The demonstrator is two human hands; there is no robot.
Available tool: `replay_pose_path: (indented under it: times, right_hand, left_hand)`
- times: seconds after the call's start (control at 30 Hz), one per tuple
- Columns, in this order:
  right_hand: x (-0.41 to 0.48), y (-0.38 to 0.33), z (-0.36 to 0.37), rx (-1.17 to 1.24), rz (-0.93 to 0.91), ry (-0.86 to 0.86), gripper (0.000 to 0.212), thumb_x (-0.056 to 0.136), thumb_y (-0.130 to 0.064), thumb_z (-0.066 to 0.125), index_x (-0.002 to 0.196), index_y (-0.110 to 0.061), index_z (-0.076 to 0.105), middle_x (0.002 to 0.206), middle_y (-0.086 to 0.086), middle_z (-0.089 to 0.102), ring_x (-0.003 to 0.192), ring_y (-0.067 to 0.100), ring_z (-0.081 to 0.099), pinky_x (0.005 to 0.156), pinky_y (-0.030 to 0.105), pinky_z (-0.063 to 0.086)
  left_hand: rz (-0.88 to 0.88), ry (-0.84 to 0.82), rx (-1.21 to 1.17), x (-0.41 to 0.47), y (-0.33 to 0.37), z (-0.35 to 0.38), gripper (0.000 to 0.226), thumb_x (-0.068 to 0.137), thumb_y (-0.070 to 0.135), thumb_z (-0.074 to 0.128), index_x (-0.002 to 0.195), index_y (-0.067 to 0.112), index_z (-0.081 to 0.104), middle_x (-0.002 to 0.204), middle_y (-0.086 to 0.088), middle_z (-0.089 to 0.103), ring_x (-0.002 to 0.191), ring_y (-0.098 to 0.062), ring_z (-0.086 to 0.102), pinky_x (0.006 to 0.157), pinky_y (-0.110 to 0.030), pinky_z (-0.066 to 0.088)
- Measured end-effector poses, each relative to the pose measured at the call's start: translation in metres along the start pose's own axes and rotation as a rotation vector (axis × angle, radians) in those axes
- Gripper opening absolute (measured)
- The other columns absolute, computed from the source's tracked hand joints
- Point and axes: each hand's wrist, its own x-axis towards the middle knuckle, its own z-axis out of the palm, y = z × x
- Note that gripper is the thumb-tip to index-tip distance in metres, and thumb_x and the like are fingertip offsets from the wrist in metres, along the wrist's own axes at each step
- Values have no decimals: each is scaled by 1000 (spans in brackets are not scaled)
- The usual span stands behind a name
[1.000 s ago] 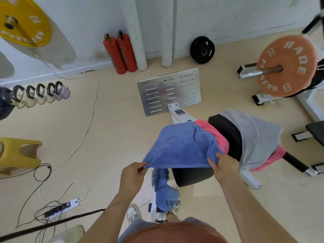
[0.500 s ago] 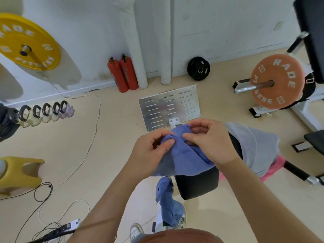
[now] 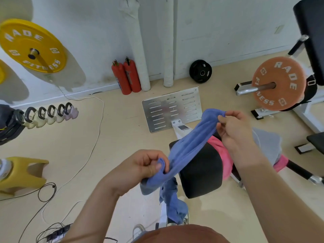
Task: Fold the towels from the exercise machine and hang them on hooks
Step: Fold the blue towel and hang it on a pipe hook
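Observation:
A blue towel (image 3: 191,144) is stretched as a folded band between my two hands above the exercise machine's black seat pad (image 3: 201,171). My right hand (image 3: 235,132) pinches its upper end, raised toward the metal footplate. My left hand (image 3: 149,163) grips the lower end, closer to me. A second blue towel (image 3: 172,202) hangs down below the seat's near edge. A pink towel (image 3: 220,148) lies over the seat under my right forearm, and a grey towel (image 3: 268,144) is draped over it on the right. No hooks are visible.
The slotted metal footplate (image 3: 171,107) stands ahead. Two red fire extinguishers (image 3: 126,76) and a black plate (image 3: 200,71) are by the wall. An orange weight plate (image 3: 278,83) on its machine is at right. Cables and a power strip (image 3: 57,232) lie at left, beside a yellow stand (image 3: 21,172).
The blue towel was held spread wide by two corners, then the hands met over it. Now they have pulled apart, left hand toward me, right hand up, stretching the folded towel into a band.

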Motion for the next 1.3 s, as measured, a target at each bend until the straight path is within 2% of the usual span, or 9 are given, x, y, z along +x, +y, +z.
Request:
replay_pose_path:
  times: [0.13,0.2,0.27,0.33,0.47,0.6,0.73,1.03,1.3]
  right_hand:
    - [8,-3,9,144,71,1,29,92,14,37,83,-11,46,114,17,43,90,26,52,47,26,55]
    - [11,-6,9,251,138,-23,33,91,18,29,98,-8,49,124,19,39,106,33,46,57,37,56]
    - [13,-6,7,257,189,-62,47,93,15,26,130,-9,43,140,20,37,108,33,49,70,41,54]
    - [10,0,7,207,167,-78,51,95,10,29,142,-8,33,145,21,38,89,26,57,70,36,56]
    - [0,13,11,40,-42,9,37,91,9,46,123,-9,51,112,15,52,85,22,59,58,26,59]
    - [-18,20,13,-503,-352,-161,34,84,3,58,85,-31,60,75,-5,55,77,15,59,73,29,55]
    - [-35,14,12,-828,-470,-381,25,78,-2,68,76,-26,65,67,-3,63,67,11,60,71,33,54]
    - [-68,-10,16,-828,-453,-633,14,74,-4,77,82,-13,70,74,11,71,75,27,70,76,39,59]
    - [-70,-14,21,-708,-395,-620,18,84,2,66,94,-13,69,81,8,74,76,13,71,72,20,56]
  left_hand:
    - [-112,321,37,15,-8,18,26,96,29,48,81,22,67,77,2,62,72,-9,54,67,-17,44]
    - [-93,230,169,15,-7,23,37,95,44,47,74,19,65,70,-10,58,65,-8,52,65,-11,44]
    - [-78,96,303,13,-8,29,35,94,44,52,63,30,62,56,8,52,56,-2,48,63,-10,41]
    - [-119,79,407,14,-11,36,8,86,44,64,87,42,71,72,22,64,71,3,61,73,-13,48]
    - [-160,-31,497,19,-19,41,48,73,38,78,117,43,60,115,21,62,104,2,58,92,-18,48]
    - [-5,-43,648,24,-15,35,51,71,-2,61,105,36,67,106,18,66,98,-3,60,88,-22,49]
    - [106,157,492,28,8,25,45,72,-4,67,100,31,69,100,16,68,98,-3,61,84,-14,46]
    - [211,334,276,37,37,15,29,71,3,76,94,20,70,91,6,71,88,-13,66,81,-23,54]
    - [178,370,198,34,33,23,26,90,9,61,99,29,47,97,-11,59,83,-20,57,78,-29,49]
